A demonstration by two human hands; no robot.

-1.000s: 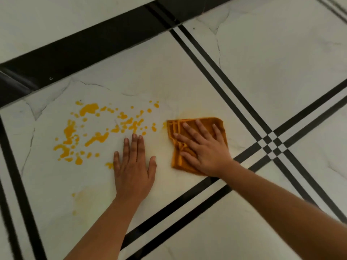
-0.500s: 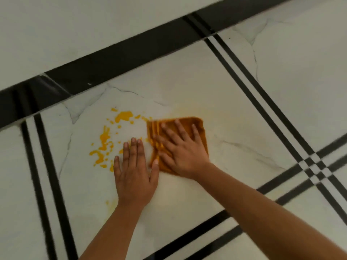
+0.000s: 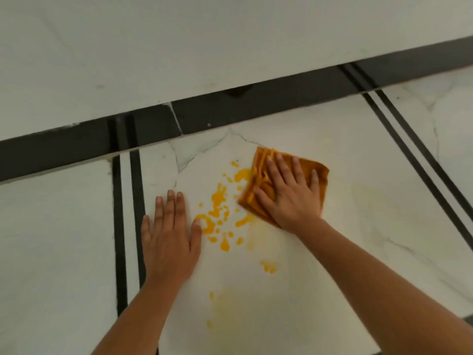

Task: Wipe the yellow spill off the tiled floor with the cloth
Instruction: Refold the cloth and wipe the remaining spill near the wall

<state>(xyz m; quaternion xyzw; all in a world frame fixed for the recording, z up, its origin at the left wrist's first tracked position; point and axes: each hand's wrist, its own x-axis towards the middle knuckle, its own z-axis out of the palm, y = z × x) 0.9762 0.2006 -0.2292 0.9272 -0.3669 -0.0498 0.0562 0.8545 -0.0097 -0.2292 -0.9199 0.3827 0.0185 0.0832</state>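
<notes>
Yellow spill sits mid-tile on the tiled floor, between our two hands. Nearest us, at 6 o'clock of it, we see faint yellow smears, with a small blob at 5 o'clock. Left hand is at 9 o'clock of the spill, flat on the floor, fingers straight, holding nothing. Its thumb tip is just beside the nearest splash. Right hand is at 2 o'clock, palm down with fingers spread, pressing the folded orange cloth onto the floor. Cloth's left edge touches the upper blobs. Double black stripes run just left of the left hand. Farthest, at 12 o'clock, is a wide black border band.
</notes>
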